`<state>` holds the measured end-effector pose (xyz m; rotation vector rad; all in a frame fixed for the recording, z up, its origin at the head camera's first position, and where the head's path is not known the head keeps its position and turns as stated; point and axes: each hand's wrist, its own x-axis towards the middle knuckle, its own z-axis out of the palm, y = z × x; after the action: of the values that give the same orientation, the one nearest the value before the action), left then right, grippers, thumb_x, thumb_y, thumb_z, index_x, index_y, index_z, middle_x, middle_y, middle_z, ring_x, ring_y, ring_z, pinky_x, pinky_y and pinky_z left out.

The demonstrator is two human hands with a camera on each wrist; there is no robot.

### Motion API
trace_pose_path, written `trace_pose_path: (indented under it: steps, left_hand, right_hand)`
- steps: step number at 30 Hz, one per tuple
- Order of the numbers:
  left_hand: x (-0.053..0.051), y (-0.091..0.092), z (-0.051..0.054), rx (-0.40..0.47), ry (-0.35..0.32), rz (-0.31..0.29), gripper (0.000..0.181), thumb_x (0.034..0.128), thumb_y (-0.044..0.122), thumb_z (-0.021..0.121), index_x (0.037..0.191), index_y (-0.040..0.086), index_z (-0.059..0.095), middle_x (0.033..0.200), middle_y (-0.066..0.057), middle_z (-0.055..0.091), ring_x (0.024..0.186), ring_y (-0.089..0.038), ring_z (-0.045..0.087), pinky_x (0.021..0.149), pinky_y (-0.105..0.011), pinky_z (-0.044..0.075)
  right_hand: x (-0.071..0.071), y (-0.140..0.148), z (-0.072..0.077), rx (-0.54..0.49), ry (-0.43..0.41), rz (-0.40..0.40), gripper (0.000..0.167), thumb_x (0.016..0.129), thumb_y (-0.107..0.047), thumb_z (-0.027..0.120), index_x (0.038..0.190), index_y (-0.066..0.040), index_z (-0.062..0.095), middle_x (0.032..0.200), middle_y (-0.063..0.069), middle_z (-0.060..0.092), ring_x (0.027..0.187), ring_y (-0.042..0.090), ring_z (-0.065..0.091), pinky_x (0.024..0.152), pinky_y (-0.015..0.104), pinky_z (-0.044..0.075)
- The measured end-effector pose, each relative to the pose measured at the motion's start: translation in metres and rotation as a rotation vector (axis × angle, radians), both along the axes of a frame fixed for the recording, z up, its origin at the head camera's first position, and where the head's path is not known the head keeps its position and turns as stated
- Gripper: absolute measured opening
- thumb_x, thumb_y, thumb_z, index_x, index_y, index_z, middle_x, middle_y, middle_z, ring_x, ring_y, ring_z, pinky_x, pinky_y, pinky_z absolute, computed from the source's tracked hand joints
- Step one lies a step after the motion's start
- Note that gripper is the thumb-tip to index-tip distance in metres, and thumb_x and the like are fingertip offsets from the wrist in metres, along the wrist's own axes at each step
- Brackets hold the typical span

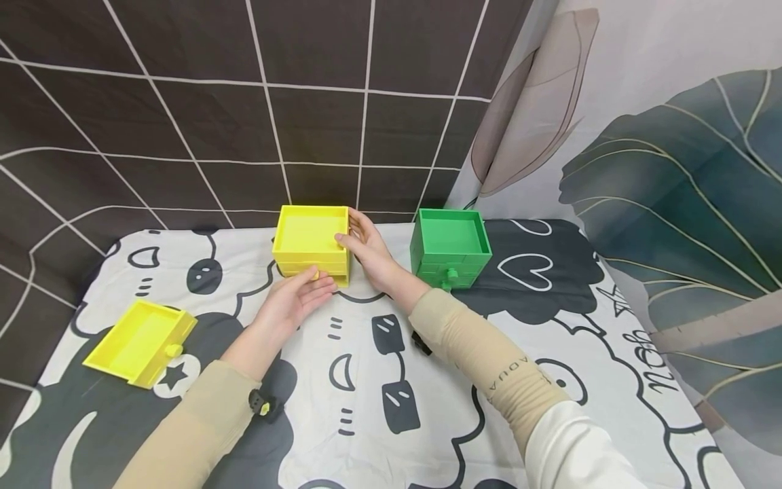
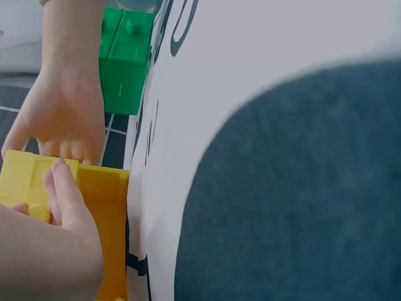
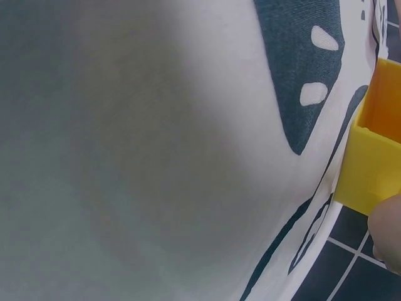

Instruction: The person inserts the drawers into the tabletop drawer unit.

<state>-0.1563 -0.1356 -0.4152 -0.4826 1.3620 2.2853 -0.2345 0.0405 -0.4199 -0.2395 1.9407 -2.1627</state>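
Observation:
A yellow box [image 1: 311,231] stands at the centre back, its lower slot [image 2: 106,213] without a drawer. My right hand [image 1: 375,255] grips its right side, thumb over the top rim and fingers behind. At the front, my left hand [image 1: 293,299] has its thumb and fingers around the knob [image 2: 39,213] of a closed drawer, the fingers fairly straight. The right wrist view shows part of the yellow box [image 3: 366,169] with a fingertip against it. A separate yellow drawer [image 1: 139,343] with a round knob lies at the left.
A green box [image 1: 451,248] with a front knob stands right of the yellow one. The patterned cloth [image 1: 379,407] covers the surface, and a dark gridded backdrop [image 1: 318,122] rises behind. A small black object [image 1: 421,343] lies partly behind the right forearm.

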Motion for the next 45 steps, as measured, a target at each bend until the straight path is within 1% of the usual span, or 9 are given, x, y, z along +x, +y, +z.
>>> trace_pose_path:
  steps: [8, 13, 17, 23, 27, 32, 35, 38, 45]
  left_hand:
    - [0.0, 0.001, 0.001, 0.041, -0.019, 0.009, 0.017, 0.112, 0.022, 0.055, 0.122, 0.008, 0.056, 0.097, 0.001, 0.077, 0.095, -0.009, 0.078, 0.093, -0.021, 0.064]
    - [0.001, 0.001, 0.002, 0.096, -0.028, 0.01, 0.018, 0.1113, 0.023, 0.056, 0.123, 0.009, 0.055, 0.104, -0.001, 0.076, 0.103, -0.011, 0.076, 0.103, -0.024, 0.061]
    - [0.003, -0.001, 0.002, 0.131, -0.043, 0.011, 0.017, 0.1114, 0.023, 0.055, 0.123, 0.01, 0.054, 0.106, -0.001, 0.075, 0.104, -0.011, 0.075, 0.109, -0.025, 0.057]
    - [0.007, -0.005, -0.001, 0.167, -0.034, 0.009, 0.011, 0.1126, 0.02, 0.051, 0.113, 0.012, 0.058, 0.1, -0.001, 0.075, 0.1, -0.01, 0.076, 0.101, -0.023, 0.062]
    - [0.012, -0.01, -0.002, 0.173, -0.025, -0.01, 0.013, 0.1129, 0.021, 0.051, 0.108, 0.016, 0.061, 0.098, 0.001, 0.076, 0.099, -0.01, 0.076, 0.099, -0.022, 0.063]
    - [0.02, -0.017, -0.004, 0.177, -0.031, -0.031, 0.018, 0.1138, 0.018, 0.048, 0.105, 0.014, 0.063, 0.099, 0.002, 0.075, 0.102, -0.01, 0.076, 0.099, -0.022, 0.062]
    - [0.026, -0.021, -0.005, 0.179, -0.045, -0.037, 0.022, 0.114, 0.017, 0.046, 0.103, 0.012, 0.065, 0.101, 0.001, 0.075, 0.104, -0.009, 0.075, 0.1, -0.021, 0.062]
    - [0.031, -0.025, -0.005, 0.178, -0.063, -0.037, 0.021, 0.1138, 0.016, 0.047, 0.104, 0.012, 0.065, 0.104, 0.001, 0.074, 0.105, -0.009, 0.075, 0.102, -0.022, 0.061]
    - [0.047, -0.031, -0.006, 0.183, -0.113, -0.038, 0.021, 0.1129, 0.014, 0.048, 0.104, 0.011, 0.066, 0.103, 0.0, 0.076, 0.101, -0.01, 0.076, 0.102, -0.024, 0.062]
  right_hand:
    - [-0.001, 0.001, -0.001, -0.006, 0.001, -0.001, 0.072, 0.102, -0.006, 0.06, 0.165, -0.004, 0.026, 0.172, 0.014, 0.032, 0.161, 0.029, 0.03, 0.137, 0.038, 0.026]
    - [-0.001, 0.0, -0.002, -0.005, 0.003, -0.001, 0.072, 0.101, -0.007, 0.061, 0.165, -0.004, 0.027, 0.172, 0.014, 0.032, 0.161, 0.029, 0.029, 0.137, 0.038, 0.025]
    - [-0.002, 0.0, -0.003, -0.003, 0.003, -0.001, 0.072, 0.102, -0.008, 0.061, 0.165, -0.004, 0.027, 0.172, 0.014, 0.032, 0.162, 0.029, 0.029, 0.137, 0.038, 0.025]
    - [-0.001, -0.001, -0.003, 0.006, 0.004, 0.002, 0.073, 0.102, -0.009, 0.061, 0.165, -0.006, 0.027, 0.172, 0.013, 0.033, 0.161, 0.028, 0.03, 0.136, 0.038, 0.027]
    - [0.0, 0.0, -0.002, 0.014, 0.002, 0.0, 0.073, 0.102, -0.01, 0.061, 0.166, -0.006, 0.027, 0.171, 0.012, 0.033, 0.161, 0.028, 0.031, 0.136, 0.038, 0.027]
    - [-0.001, 0.0, -0.002, 0.006, 0.007, -0.005, 0.072, 0.102, -0.007, 0.061, 0.165, -0.005, 0.027, 0.171, 0.014, 0.034, 0.161, 0.028, 0.031, 0.136, 0.037, 0.026]
    - [-0.001, 0.0, -0.002, 0.001, 0.011, -0.005, 0.072, 0.102, -0.007, 0.061, 0.165, -0.004, 0.027, 0.17, 0.014, 0.034, 0.161, 0.028, 0.031, 0.136, 0.036, 0.026]
    - [-0.001, 0.0, -0.002, 0.001, 0.014, -0.002, 0.073, 0.101, -0.007, 0.061, 0.165, -0.004, 0.027, 0.171, 0.014, 0.034, 0.161, 0.028, 0.031, 0.136, 0.036, 0.026]
    - [-0.001, 0.0, -0.001, 0.003, 0.003, -0.004, 0.073, 0.102, -0.007, 0.061, 0.166, -0.005, 0.027, 0.171, 0.013, 0.033, 0.161, 0.028, 0.03, 0.136, 0.036, 0.026]
